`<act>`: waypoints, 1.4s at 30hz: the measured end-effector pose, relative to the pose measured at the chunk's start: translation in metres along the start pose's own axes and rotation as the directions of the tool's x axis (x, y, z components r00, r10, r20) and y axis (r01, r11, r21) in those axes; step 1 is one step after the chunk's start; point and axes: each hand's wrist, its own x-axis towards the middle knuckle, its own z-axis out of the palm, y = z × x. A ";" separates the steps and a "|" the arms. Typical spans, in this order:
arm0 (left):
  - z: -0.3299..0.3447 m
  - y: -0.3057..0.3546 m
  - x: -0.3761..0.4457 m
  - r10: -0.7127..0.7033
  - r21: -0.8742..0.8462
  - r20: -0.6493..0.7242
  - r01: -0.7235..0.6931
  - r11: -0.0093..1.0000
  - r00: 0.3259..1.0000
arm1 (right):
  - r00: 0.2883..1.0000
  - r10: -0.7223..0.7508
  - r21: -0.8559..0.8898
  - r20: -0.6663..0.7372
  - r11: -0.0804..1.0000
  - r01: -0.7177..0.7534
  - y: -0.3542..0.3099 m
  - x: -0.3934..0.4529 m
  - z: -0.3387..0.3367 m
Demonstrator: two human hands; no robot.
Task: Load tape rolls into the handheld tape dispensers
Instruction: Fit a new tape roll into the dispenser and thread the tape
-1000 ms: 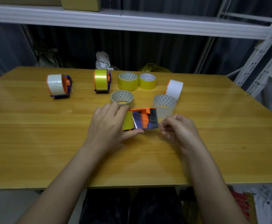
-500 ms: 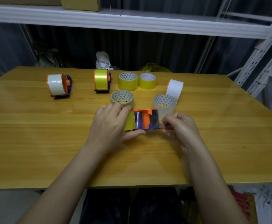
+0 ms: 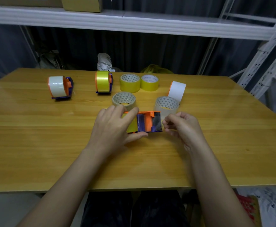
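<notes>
The dispenser (image 3: 148, 122), orange and purple with a yellow tape roll (image 3: 132, 126) seated in it, lies on the bench (image 3: 35, 145) near the front centre, between the two hands. The left hand (image 3: 112, 128) wraps over the roll end, fingers on top and thumb underneath, a firm grip on the roll and frame. The right hand (image 3: 181, 126) has its fingers curled in a narrow pinch at the cutter end; it appears to hold the free end of the tape, though the strip itself is too thin and clear to confirm. Compared with one second ago, the right hand has closed in from just beside the dispenser to touching its open end, and the dispenser has shifted slightly toward it; the left hand has kept its hold throughout. This suggests the roll is already mounted and the current step is threading the tape leader across the cutter. Two loaded dispensers, one with white tape (image 3: 60, 87) and one with yellow tape (image 3: 103, 82), stand upright at the far left of the bench. Five loose rolls remain behind: two yellow (image 3: 139, 82), two clear (image 3: 124, 99) and one white (image 3: 177, 90).
</notes>
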 end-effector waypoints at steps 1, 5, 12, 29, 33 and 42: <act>0.000 0.000 0.000 0.001 0.002 0.000 -0.001 1.000 1.000 | 1.000 -0.001 0.000 -0.003 1.000 0.001 -0.001 0.000 0.000; -0.001 0.000 0.000 -0.002 0.007 0.017 0.001 1.000 1.000 | 1.000 -0.015 0.007 -0.010 1.000 0.015 -0.003 0.002 0.000; -0.001 -0.001 0.000 -0.022 -0.018 0.038 0.023 1.000 0.999 | 0.997 -0.073 0.004 0.014 0.997 0.073 -0.006 0.004 0.000; -0.007 -0.003 0.004 -0.136 -0.130 0.076 0.145 0.981 0.988 | 0.964 -0.262 -0.117 0.051 0.957 0.267 -0.001 0.013 -0.001; -0.008 -0.001 0.004 -0.136 -0.138 0.071 0.145 0.980 0.988 | 0.960 -0.277 -0.104 0.041 0.954 0.280 0.001 0.013 0.001; -0.008 0.000 0.004 -0.161 -0.161 0.092 0.174 0.971 0.983 | 0.937 -0.347 -0.106 -0.031 0.934 0.342 0.008 0.015 0.008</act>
